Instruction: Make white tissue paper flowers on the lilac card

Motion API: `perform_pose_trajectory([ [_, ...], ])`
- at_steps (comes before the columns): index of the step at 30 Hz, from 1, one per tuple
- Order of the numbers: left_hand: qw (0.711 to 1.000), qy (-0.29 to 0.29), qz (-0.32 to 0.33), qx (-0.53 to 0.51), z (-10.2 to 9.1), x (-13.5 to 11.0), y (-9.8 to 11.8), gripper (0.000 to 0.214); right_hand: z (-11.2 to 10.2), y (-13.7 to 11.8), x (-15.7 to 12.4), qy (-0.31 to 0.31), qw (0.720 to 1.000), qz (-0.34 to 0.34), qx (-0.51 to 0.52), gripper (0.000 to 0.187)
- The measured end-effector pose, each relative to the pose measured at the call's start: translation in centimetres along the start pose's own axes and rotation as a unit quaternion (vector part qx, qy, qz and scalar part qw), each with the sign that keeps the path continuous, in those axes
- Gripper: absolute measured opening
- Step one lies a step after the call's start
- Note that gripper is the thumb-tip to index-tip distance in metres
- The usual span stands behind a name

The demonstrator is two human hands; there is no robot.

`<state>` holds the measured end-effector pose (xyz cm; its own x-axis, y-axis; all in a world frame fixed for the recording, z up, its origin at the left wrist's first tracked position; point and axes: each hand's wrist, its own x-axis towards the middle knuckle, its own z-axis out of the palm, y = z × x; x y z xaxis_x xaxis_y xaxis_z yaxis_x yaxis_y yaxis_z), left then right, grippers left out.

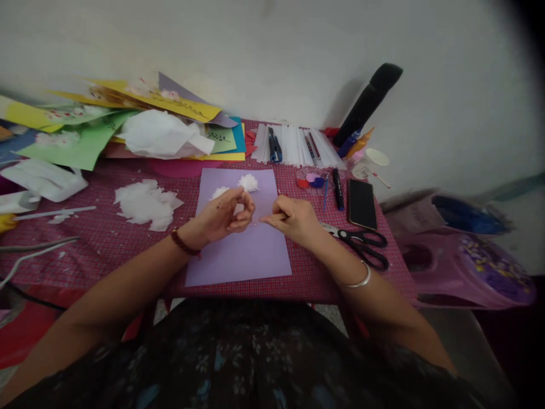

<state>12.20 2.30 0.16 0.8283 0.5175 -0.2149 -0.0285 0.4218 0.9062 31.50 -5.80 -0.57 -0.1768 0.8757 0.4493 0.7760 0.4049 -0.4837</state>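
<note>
A purple sheet of paper [242,255] lies on the table in front of me. Two fluffy white paper tufts sit on its upper part: one tuft [248,182] shows fully, the other tuft [219,192] is partly covered by my left hand. My left hand [225,216] hovers over the sheet, fingers curled in toward the thumb; anything between them is too small to make out. Facing it, my right hand [296,218] is closed, its thumb and forefinger pressed together and pointing left. What they may pinch cannot be made out. A small gap separates the hands.
Torn white tissue [149,204] lies left of the sheet. Scissors [364,244], a phone [361,203] and a black marker [338,190] lie on the right. Behind are paint pots [310,180], glue sticks [293,146] and stacked coloured cards [102,133]. A pink stool [443,267] stands beside the table.
</note>
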Motion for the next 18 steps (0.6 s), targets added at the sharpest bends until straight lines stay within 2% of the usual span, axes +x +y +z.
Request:
perform_pose_trajectory([
  [3,0.998,0.013,0.003,0.062,0.2,0.0,-0.4,0.024,0.1,0.1,-0.1,-0.014,1.000,0.003,-0.012,0.039],
  [5,0.989,0.029,0.018,0.147,0.4,-0.1,-0.6,0.020,0.3,0.1,-0.1,-0.026,0.999,0.011,-0.028,0.038],
  [7,0.964,0.047,0.042,0.257,0.7,-0.4,-0.5,0.019,0.4,0.2,-0.1,-0.038,0.998,0.015,-0.046,0.036],
  [9,0.928,0.058,0.077,0.359,0.9,-0.7,-0.4,0.019,0.4,0.1,0.0,-0.053,0.996,0.015,-0.065,0.034],
  [11,0.897,0.057,0.109,0.425,0.9,-0.9,-0.3,0.019,0.4,0.0,0.0,-0.071,0.994,0.014,-0.084,0.032],
  [14,0.873,0.050,0.128,0.469,0.6,-1.0,-0.4,0.019,0.4,-0.1,0.0,-0.096,0.990,0.006,-0.104,0.032],
  [18,0.882,-0.008,0.102,0.461,0.0,-0.7,-0.5,0.024,0.6,-0.1,-0.2,-0.121,0.985,-0.027,-0.120,0.035],
])
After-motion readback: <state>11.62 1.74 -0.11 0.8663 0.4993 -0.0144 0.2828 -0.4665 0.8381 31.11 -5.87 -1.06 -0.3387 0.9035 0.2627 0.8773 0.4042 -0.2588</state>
